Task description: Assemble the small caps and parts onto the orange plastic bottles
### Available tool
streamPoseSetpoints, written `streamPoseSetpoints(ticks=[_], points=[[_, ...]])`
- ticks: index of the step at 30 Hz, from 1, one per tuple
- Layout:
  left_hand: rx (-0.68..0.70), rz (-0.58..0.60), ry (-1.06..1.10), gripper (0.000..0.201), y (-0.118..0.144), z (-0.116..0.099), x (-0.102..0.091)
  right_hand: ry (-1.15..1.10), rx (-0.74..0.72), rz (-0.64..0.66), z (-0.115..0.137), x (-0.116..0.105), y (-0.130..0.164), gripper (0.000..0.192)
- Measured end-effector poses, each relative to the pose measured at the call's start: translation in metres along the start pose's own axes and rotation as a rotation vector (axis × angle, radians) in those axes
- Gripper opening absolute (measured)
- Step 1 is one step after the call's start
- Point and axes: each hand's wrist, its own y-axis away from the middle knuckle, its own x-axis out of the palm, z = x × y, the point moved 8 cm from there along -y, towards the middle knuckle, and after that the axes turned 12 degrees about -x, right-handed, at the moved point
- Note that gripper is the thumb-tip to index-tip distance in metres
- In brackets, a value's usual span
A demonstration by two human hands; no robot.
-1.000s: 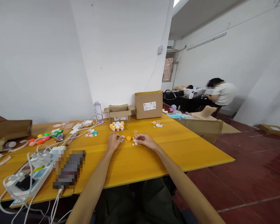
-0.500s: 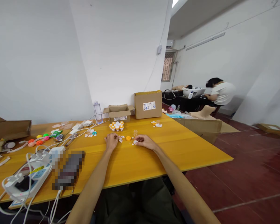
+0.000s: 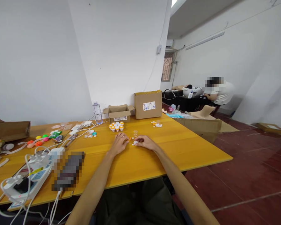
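Both my hands rest on the yellow table [image 3: 182, 147] near its middle. My left hand [image 3: 119, 143] lies over small loose parts, its fingertips at a small orange cap [image 3: 129, 138] that it partly covers. My right hand [image 3: 145, 142] pinches a small white round piece [image 3: 135, 143] against the tabletop. A small clear cup [image 3: 135, 133] stands just behind the hands. Farther back stands a cluster of little orange-and-white containers [image 3: 116, 127].
Two cardboard boxes [image 3: 119, 113] [image 3: 148, 104] and a clear bottle [image 3: 97, 112] stand at the table's far edge. More small parts [image 3: 157, 124] lie to the right. A white power strip with cables [image 3: 25, 181] and colourful toys [image 3: 41, 139] fill the left. Another person [image 3: 219, 92] works far right.
My left hand slid right, from the scattered small pieces to the orange cap, now partly covering it. My right hand stayed put on the white piece. The view shifted slightly.
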Motion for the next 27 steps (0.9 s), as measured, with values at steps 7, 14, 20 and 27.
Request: streamPoseSetpoints(ticks=[7,14,20,27], points=[[0.075,0.102,-0.023,0.022,0.003,-0.006,0.013,0.016,-0.01,0.003,0.002,-0.001,0.0,0.03],[0.078,0.142,-0.008,0.026,0.006,-0.014,0.009,0.017,-0.016,0.016,0.005,0.002,-0.001,0.029],[0.127,0.155,0.007,0.021,0.01,-0.025,0.009,0.056,-0.036,0.009,0.012,-0.001,0.0,0.026],[0.21,0.118,0.01,0.018,0.008,-0.03,0.013,0.102,-0.101,-0.025,0.016,-0.005,-0.001,0.023]])
